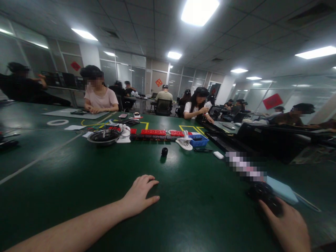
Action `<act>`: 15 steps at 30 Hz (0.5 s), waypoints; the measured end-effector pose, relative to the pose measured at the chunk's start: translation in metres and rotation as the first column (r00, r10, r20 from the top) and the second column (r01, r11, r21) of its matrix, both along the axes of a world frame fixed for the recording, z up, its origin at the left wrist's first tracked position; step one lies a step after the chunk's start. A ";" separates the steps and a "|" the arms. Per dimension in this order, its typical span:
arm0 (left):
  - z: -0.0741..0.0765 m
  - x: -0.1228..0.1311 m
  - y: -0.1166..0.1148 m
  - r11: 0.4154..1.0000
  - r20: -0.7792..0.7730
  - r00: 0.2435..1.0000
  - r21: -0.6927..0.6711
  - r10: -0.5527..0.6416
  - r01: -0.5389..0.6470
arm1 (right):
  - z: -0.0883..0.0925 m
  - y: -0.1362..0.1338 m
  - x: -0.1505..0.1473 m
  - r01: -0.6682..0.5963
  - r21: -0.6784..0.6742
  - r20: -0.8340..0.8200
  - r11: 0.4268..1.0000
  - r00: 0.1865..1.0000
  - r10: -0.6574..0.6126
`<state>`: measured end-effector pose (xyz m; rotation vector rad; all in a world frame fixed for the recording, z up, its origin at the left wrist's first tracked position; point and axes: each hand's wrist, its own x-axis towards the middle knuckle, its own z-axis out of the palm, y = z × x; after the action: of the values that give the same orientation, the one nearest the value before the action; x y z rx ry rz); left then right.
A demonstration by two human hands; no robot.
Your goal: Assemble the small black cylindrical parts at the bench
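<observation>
Tabletop (86,182): seen from the head, smooth green surface with a soft sheen from the ceiling lights; a pale seam runs across its left side

Left hand (140,194): palm down over the green, fingers loosely spread and slightly bent, thumb apart, holding nothing; whether the palm touches the surface I cannot tell; the forearm is cut off at the lower edge

Right hand (291,220): thumb and fingers closed around a glossy black object (266,196); wrist cut off below, some fingertips hidden

Glossy black object: rounded, shiny, at the right of the tabletop; motion blur hides its details, so its exact kind is unclear

Blue case (282,189): pale, flat, rounded at the corner, partly behind the held object; a pixelated patch covers what lies beside it

Squat black cylinder (164,151): stands alone, beyond the left hand, its markings too small to read

Red blocks (153,132): a row, bordered by white clamps (184,141) and a blue plastic basket (199,141), its contents hard to make out

Round black dish (103,137): shallow, shiny, cables tangled around it

Co-workers (101,98): seated beyond, faces pixelated
</observation>
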<state>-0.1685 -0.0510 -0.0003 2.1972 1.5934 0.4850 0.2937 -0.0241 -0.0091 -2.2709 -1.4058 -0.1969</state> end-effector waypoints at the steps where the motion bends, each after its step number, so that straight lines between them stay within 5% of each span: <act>1: 0.000 0.000 0.000 1.000 0.002 1.000 -0.003 0.000 0.000 | 0.000 0.000 -0.001 -0.007 -0.003 -0.013 1.000 1.000 0.007; 15: -0.004 0.000 0.002 1.000 -0.023 1.000 0.013 0.003 -0.002 | 0.018 -0.006 -0.019 0.056 -0.133 -0.147 0.990 0.986 -0.075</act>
<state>-0.1686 -0.0487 -0.0045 2.2183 1.6090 0.4740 0.2743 -0.0300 0.0089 -2.3826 -1.2996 0.0474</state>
